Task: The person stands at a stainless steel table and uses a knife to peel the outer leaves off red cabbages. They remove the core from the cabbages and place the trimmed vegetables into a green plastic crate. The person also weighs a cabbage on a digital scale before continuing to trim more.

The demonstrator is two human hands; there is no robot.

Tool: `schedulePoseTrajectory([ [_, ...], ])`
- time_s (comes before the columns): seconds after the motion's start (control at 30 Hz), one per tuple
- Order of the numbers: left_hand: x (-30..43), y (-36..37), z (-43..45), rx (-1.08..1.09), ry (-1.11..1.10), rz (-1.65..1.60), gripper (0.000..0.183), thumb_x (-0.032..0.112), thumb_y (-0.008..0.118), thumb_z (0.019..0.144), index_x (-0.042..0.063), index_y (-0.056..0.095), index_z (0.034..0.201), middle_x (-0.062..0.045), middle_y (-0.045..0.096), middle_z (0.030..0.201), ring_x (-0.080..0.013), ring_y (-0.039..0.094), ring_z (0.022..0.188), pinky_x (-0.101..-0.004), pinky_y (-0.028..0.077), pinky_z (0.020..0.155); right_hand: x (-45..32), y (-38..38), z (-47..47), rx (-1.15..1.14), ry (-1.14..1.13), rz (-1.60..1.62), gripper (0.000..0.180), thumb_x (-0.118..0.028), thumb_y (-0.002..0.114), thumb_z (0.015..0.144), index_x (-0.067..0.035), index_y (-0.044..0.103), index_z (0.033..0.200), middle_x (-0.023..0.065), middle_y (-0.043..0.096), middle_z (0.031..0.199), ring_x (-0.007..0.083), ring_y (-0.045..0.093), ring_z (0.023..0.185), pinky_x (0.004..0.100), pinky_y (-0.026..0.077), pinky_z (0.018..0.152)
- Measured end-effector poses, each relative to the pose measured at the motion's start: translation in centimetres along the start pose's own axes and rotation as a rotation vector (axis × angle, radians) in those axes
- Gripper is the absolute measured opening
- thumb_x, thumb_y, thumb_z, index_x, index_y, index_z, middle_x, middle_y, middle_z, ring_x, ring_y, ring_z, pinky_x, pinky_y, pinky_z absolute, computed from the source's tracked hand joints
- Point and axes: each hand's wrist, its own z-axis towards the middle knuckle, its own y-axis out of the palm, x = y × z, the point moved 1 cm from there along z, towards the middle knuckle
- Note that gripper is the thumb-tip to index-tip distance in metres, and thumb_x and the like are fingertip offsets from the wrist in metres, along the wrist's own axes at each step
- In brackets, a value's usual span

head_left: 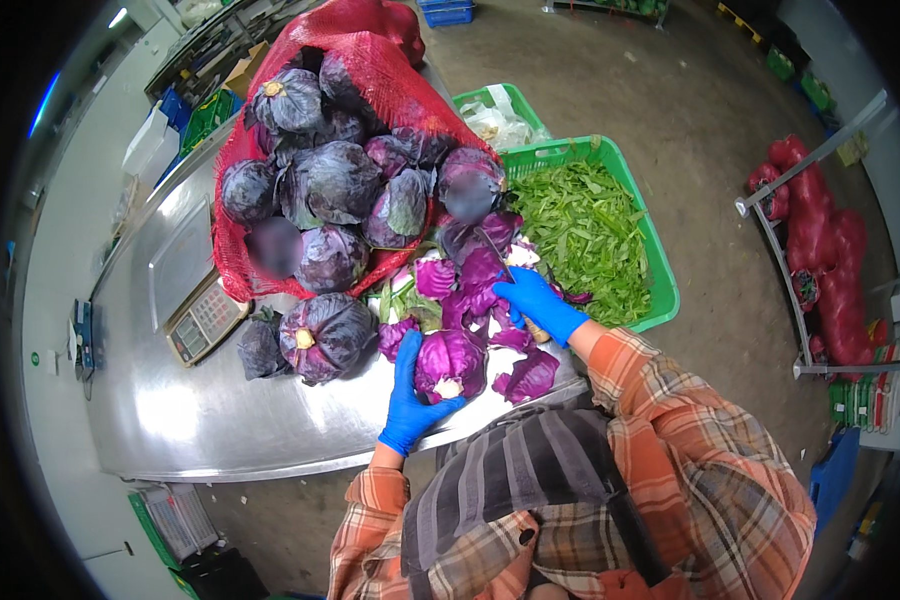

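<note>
My left hand (411, 394), in a blue glove, grips a peeled red cabbage (451, 361) from its left side, the pale cut stem facing me. In my gloved right hand (536, 304) is a knife (493, 251); its blade points away from me over loose purple leaves, and the end of a tan handle shows below my fingers. Torn cabbage leaves (529, 375) lie around the peeled head. Left of it, an untrimmed red cabbage (326, 339) rests on the steel table (247, 427). Behind, a red mesh sack (379, 71) gapes open, full of dark cabbages (337, 184).
A digital scale (206, 319) stands on the table's left part. Beyond my right hand, a green crate (664, 277) holds cut green leaves (581, 232). Another green crate (521, 105) with plastic bags sits behind it. Full red sacks (825, 262) lie on a metal rack at far right.
</note>
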Motion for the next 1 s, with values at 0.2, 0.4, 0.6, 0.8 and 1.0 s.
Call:
schedulePoseTrajectory([
  [0.2,-1.8,0.2,-0.9,0.098,-0.126,-0.341,0.105,0.016,0.082,0.062,0.007,0.018,0.145,-0.012,0.028,0.144,-0.0264,0.034,0.129,-0.0398,0.028,0.109,-0.7,3.3,-3.8,0.01,-0.639,-0.48,0.053,-0.039,0.066,0.082,-0.008,0.051,0.123,0.0126,0.065,0.097,0.018,0.063,0.076,0.0301,0.051,0.058],
  [0.4,-0.9,0.1,-0.9,0.158,-0.192,-0.218,0.102,0.021,0.081,0.065,0.005,0.019,0.144,-0.016,0.032,0.141,-0.0264,0.036,0.127,-0.039,0.031,0.106,-1.4,4.8,-3.5,-0.322,-0.099,-0.209,0.045,-0.038,0.066,0.083,-0.008,0.059,0.115,0.012,0.065,0.094,0.0195,0.063,0.078,0.0339,0.051,0.069],
  [0.6,0.6,-0.1,1.5,0.227,-0.372,0.179,0.094,0.032,0.083,0.064,-0.001,0.033,0.136,-0.019,0.043,0.131,-0.0271,0.046,0.118,-0.0364,0.039,0.099,-0.3,8.2,-3.5,-0.164,-0.57,-0.532,0.04,-0.022,0.063,0.081,-0.009,0.052,0.117,0.0165,0.062,0.102,0.032,0.064,0.088,0.0376,0.051,0.073],
  [0.8,1.1,-1.3,-0.3,0.091,-0.178,0.066,0.093,0.027,0.082,0.064,0.004,0.032,0.139,-0.014,0.041,0.135,-0.0253,0.043,0.122,-0.0363,0.035,0.103,3.2,6.3,-0.2,0.05,-0.548,-0.462,0.018,-0.01,0.053,0.078,-0.007,0.049,0.095,0.0226,0.057,0.084,0.0425,0.058,0.075,0.0483,0.044,0.06],
  [1.0,0.4,-4.9,-3.6,0.053,-0.417,-0.274,0.098,0.021,0.084,0.064,0.011,0.026,0.143,-0.009,0.037,0.14,-0.0246,0.041,0.124,-0.0351,0.038,0.102,4.7,4.2,-0.5,-0.05,-0.479,-0.345,0.024,-0.005,0.054,0.079,-0.003,0.051,0.102,0.0177,0.06,0.093,0.0329,0.061,0.083,0.0381,0.048,0.069],
])
